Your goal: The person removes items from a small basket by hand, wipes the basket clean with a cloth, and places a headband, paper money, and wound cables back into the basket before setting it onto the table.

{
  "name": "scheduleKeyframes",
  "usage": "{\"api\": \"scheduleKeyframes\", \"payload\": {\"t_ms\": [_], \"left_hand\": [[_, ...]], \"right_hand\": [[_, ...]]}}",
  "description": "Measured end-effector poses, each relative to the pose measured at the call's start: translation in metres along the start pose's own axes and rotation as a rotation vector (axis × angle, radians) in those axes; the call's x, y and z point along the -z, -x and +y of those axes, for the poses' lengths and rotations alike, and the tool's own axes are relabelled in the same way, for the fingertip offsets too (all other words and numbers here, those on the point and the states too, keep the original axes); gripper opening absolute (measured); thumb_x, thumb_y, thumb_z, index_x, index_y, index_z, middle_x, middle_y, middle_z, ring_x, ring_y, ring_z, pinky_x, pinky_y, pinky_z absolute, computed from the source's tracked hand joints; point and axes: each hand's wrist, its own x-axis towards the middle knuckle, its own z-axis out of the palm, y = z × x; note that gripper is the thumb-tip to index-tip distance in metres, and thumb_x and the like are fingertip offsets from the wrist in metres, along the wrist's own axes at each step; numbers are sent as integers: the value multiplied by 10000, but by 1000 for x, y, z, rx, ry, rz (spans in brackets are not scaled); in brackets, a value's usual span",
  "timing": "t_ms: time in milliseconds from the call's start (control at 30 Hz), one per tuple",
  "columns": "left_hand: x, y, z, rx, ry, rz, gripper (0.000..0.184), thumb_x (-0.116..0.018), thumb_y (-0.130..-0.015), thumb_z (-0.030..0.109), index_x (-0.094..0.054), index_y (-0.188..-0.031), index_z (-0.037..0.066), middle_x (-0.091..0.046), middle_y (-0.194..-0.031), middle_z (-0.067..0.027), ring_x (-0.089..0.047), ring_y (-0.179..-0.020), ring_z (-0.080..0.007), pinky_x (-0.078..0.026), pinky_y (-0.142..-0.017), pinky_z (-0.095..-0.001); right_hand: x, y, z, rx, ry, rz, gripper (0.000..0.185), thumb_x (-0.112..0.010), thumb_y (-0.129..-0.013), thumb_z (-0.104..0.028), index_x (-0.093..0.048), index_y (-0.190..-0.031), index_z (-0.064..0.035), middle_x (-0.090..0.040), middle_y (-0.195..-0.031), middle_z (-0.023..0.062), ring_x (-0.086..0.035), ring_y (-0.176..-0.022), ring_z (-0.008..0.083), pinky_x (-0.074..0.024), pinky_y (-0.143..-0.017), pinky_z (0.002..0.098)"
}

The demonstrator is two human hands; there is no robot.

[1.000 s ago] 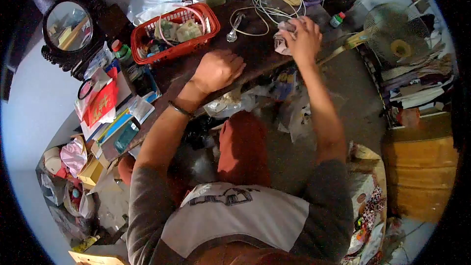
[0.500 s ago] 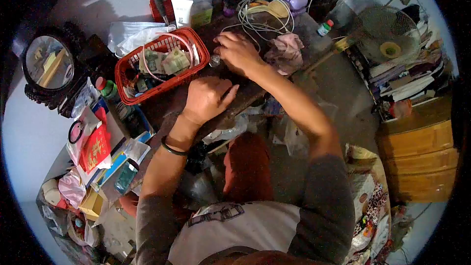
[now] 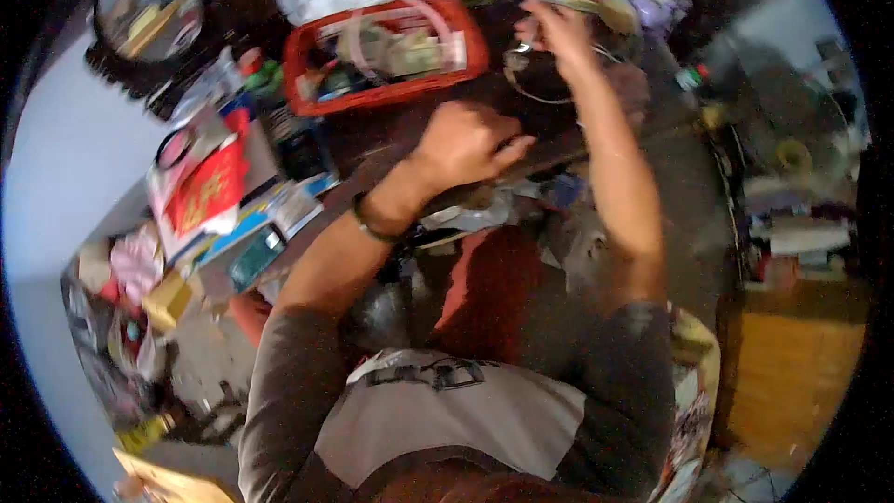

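Note:
My left hand (image 3: 468,144) is over the front edge of the dark table, its fingers curled in and the thumb pointing right. Whatever its fingers may hold is hidden under the hand. Farther back, my right hand (image 3: 559,33) is beside the coiled white cable (image 3: 603,48). Motion blurs its fingers, and a pale, shiny patch shows near them that I cannot make out. To the left of both hands stands a red plastic basket (image 3: 391,96). Banknotes (image 3: 414,54) lie in it along with small items, and a pink hoop (image 3: 356,42) crosses its top.
A round mirror (image 3: 149,7) stands at the back left. Below it are a red packet (image 3: 209,194), a green bottle with a red cap (image 3: 261,70) and a teal case (image 3: 256,259). A pink cloth (image 3: 629,93) lies at the table's right end. A fan (image 3: 792,154) stands to the right.
The view has shifted, so the basket sits higher and farther right. My right hand has moved away from the basket to the cable. My left hand stays curled near the table's front edge.

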Motion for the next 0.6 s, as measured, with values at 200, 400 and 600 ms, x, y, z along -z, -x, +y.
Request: {"api": "scheduleKeyframes", "payload": {"t_ms": [200,400,600], "left_hand": [[-1,3,-3,14,-8,-63,279,-661,-809,338,-660,-687,88,-592,-614,-110,-597,-568,-305,-476,-529,-423],[-1,2,1,35,63,-51,225,-699,-785,294,-680,-719,80,-602,-617,-118,-599,-572,-307,-482,-534,-409],[-2,-2,2,4,41,-68,244,-688,-789,290,-641,-689,73,-589,-605,-124,-588,-562,-314,-464,-507,-411]], "right_hand": [[-16,8,2,-211,47,-362,372,-615,-918,-286,-614,-1137,15,-669,-958,90,-650,-764,160,-534,-686,286],[64,-6,-8,425,714,246,460,-702,-831,-294,-610,-1169,4,-670,-1070,155,-649,-960,260,-496,-842,341],[198,-58,56,33,1054,481,890,-789,-638,-540,-512,-1280,11,-568,-1231,253,-581,-1108,367,-458,-931,415]]}}
